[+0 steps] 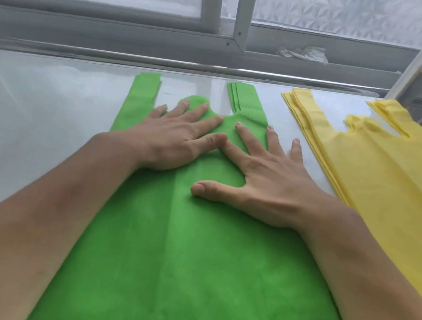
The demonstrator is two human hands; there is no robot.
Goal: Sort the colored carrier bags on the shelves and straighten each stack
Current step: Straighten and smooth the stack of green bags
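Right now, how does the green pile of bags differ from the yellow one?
The green stack lies under both flat hands, left hand and right hand; the yellow stack is untouched. Green sits in the middle, yellow to its right, angled. Both are handled carrier bags lying flat on the same pale shelf.
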